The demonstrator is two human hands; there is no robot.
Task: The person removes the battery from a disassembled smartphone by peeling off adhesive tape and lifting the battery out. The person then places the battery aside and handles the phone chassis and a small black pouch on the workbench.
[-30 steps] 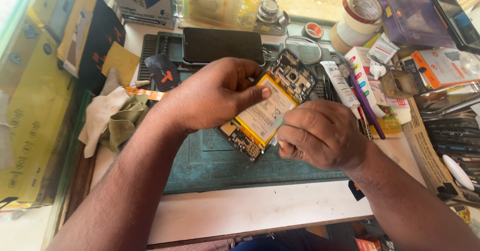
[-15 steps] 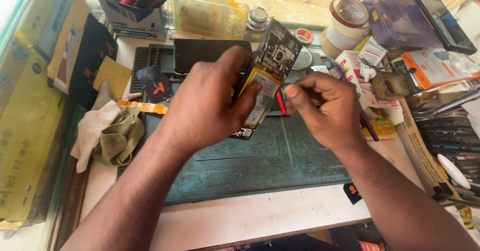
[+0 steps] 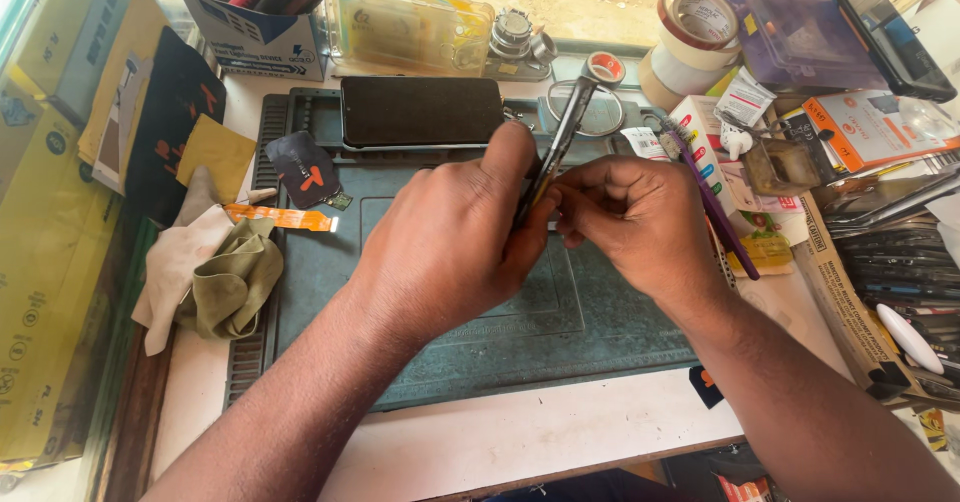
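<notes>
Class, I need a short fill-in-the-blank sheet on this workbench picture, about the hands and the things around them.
1. Both hands, the left hand and the right hand, hold an opened phone seen ____-on.
2. Under the hands lies a green work ____.
3. The dark phone beyond the hands lies ____ on the mat.
4. The crumpled cloth lies to the ____ of the left hand.

Missing words: edge; mat; flat; left

dark phone screen (image 3: 421,111) mid-bench, blue-white box (image 3: 262,34) behind, orange-white packet (image 3: 862,128) right
</notes>
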